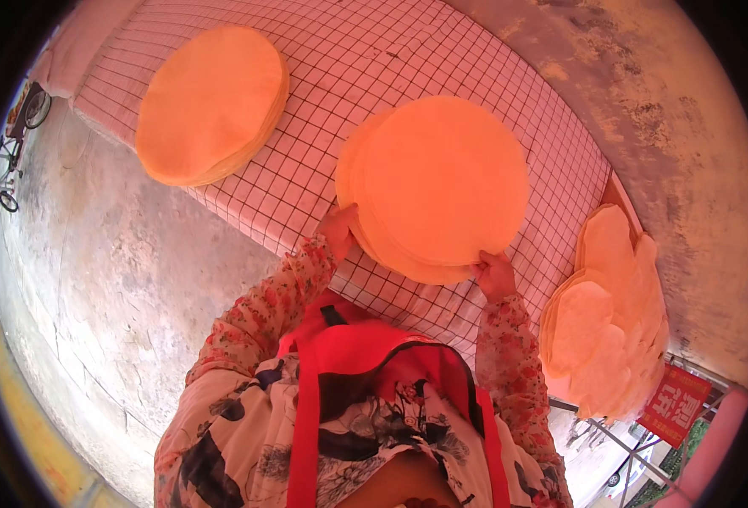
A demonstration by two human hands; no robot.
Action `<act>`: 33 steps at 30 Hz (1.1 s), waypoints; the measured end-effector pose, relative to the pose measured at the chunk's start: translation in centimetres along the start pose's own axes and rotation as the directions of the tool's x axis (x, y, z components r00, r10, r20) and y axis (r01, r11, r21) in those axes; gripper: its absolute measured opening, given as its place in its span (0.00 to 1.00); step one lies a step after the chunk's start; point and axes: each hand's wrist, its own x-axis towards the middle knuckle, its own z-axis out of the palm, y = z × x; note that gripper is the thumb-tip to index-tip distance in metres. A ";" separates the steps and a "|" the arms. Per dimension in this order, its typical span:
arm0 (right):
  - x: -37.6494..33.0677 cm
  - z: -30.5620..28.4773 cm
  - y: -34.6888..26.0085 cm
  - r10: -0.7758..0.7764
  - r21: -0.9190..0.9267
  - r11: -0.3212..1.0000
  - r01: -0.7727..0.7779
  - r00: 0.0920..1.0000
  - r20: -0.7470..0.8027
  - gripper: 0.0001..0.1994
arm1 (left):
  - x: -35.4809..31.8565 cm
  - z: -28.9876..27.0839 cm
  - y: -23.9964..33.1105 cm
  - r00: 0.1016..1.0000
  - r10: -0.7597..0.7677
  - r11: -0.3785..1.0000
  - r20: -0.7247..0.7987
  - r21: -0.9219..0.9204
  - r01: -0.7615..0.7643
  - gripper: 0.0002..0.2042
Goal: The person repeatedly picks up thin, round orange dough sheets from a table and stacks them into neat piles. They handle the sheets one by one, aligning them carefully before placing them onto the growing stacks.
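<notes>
In front of me, on a table with a checked cloth (306,127), lies a stack of thin round flatbreads (442,178). The upper flatbreads sit a little to the right of those beneath, whose edges show at the left and bottom. My left hand (338,230) grips the stack's lower left edge, its fingertips partly hidden there. My right hand (494,275) pinches the lower right edge between thumb and fingers. How many layers each hand holds I cannot tell. A second round stack of flatbreads (211,103) rests farther left, apart from both hands.
Several loose, overlapping flatbreads (603,326) are heaped at the right end of the table. Beyond them hangs a red sign (675,405) near metal bars. A worn wall (645,93) borders the far right side. Bicycles (5,178) stand at the far left on the concrete ground (137,271).
</notes>
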 end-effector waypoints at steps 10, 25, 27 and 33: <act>-4.3 1.5 4.6 0.004 -0.001 1.000 -0.005 0.990 -0.138 0.13 | 0.7 -1.4 -0.6 0.999 -0.049 0.997 -0.011 0.057 0.050 0.17; -6.2 5.2 3.1 -0.500 -0.823 0.560 -0.091 0.755 -0.424 0.18 | -0.3 -0.9 2.5 0.979 -0.163 0.986 0.124 0.049 0.158 0.16; -6.6 6.9 2.7 -0.694 -0.962 0.271 -0.038 0.685 -0.222 0.20 | -0.7 -0.5 3.1 0.972 -0.177 0.984 0.157 0.020 0.176 0.16; -5.8 19.7 3.2 -0.597 -0.876 -0.018 0.481 0.698 0.395 0.22 | -1.1 0.7 4.0 0.942 -0.143 0.986 0.304 -0.040 0.163 0.15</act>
